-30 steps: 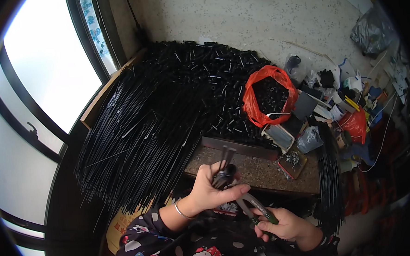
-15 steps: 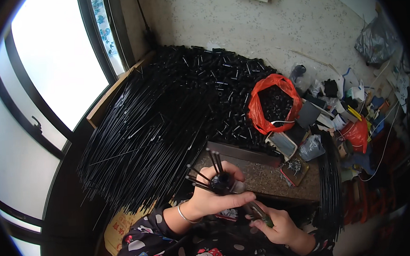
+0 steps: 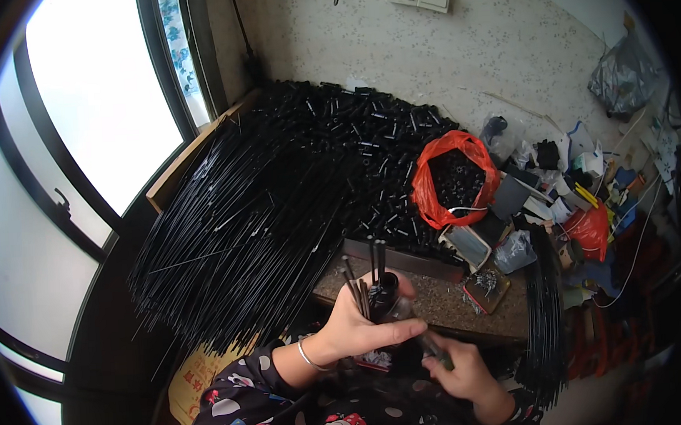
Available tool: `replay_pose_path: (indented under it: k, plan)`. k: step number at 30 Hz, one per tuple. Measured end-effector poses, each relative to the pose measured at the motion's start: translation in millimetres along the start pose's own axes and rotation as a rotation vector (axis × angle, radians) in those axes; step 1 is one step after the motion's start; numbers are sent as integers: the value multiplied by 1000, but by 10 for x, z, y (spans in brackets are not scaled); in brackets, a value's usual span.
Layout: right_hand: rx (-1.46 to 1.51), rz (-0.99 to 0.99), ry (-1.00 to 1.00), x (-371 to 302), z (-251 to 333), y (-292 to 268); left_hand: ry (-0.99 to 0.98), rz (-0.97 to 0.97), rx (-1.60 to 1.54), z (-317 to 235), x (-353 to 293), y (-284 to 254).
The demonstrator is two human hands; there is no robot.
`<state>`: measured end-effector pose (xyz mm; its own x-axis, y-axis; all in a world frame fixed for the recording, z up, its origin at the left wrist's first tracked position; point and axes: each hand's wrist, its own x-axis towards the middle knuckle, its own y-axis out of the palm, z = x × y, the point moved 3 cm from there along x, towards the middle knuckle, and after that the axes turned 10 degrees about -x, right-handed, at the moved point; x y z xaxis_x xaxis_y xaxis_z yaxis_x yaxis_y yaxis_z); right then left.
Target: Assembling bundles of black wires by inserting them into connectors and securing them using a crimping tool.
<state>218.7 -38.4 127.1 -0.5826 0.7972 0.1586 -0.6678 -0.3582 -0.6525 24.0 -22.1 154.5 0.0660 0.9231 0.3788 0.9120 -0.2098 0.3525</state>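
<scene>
My left hand (image 3: 354,331), with a silver bangle at the wrist, is closed around a black hollow cylinder (image 3: 388,284). Several thin black rods (image 3: 379,255) stick up beside it from the same grip. Just to the right, my right hand (image 3: 466,369) is closed on a slim tool with a dark green handle (image 3: 442,359). The tool's far end, blurred, meets the underside of my left hand by the thumb, so its tip cannot be made out. A small red-edged tray (image 3: 375,361) of bright metal bits shows partly below my left hand.
A large fan of long black rods (image 3: 226,234) covers the left. Short black tubes (image 3: 382,126) are heaped behind, beside a red plastic bag (image 3: 423,181) of small black parts. Metal pins lie on a small tray (image 3: 486,288) at the worktop (image 3: 430,300). More rods (image 3: 545,317) hang at right.
My left hand has tilted the black cylinder and rods more upright, and the cylinder's open end shows now. My right hand, with the tool, has shifted slightly right.
</scene>
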Motion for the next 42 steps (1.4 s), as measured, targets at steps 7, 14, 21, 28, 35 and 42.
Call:
replay_pose_path:
  k: [7,14,21,28,35,42]
  plan:
    - [-555,-194,321,-223,-1280,-92,-24,162,-225,102,-36,-117]
    - [-917,-213,413,-322,-1722,49,-42,163,-83,-62,-82,-266]
    - [-816,-280,164,-341,-1703,-105,433,46,-1167,-628,121,-637]
    - [816,-779,-403,-395,-443,-792,-19,-446,-1219,831,-377,-389]
    - [687,-1145,-471,-381,-111,-938,-1129,-571,-1040,2582,-1279,-371]
    - [683,-628,-86,-54,-268,-214,-1231,17,26,2664,-1273,-592]
